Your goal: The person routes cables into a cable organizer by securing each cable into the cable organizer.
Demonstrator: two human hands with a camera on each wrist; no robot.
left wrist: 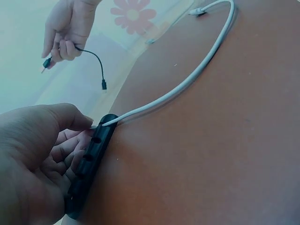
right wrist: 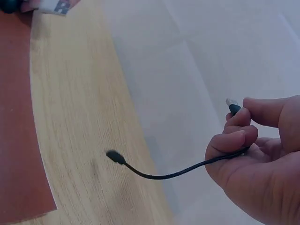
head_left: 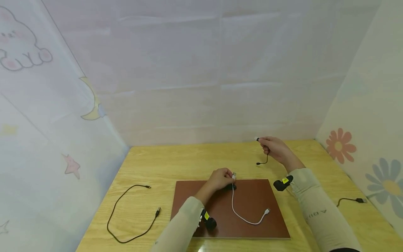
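My left hand [head_left: 218, 179] pinches the USB plug end of a white cable [left wrist: 185, 84] over the far part of a brown board [head_left: 258, 196]. The cable curves across the board, its other plug [head_left: 267, 211] lying near the right side. Under my left fingers sits a black cable organizer [left wrist: 99, 150] with several slots; the white cable crosses its far end. Raised above the table's back right, my right hand [head_left: 275, 148] grips a short black USB cable [right wrist: 161, 177]. Thumb and finger hold its USB plug [right wrist: 235, 109], while the smaller connector [right wrist: 115, 156] dangles.
A longer black cable [head_left: 108, 224] lies in an open loop on the wooden table [head_left: 157, 161], left of the board. At the right, another black cable's plug [head_left: 359, 200] shows beyond my right sleeve. Patterned sheets [head_left: 176, 105] stand behind and at both sides.
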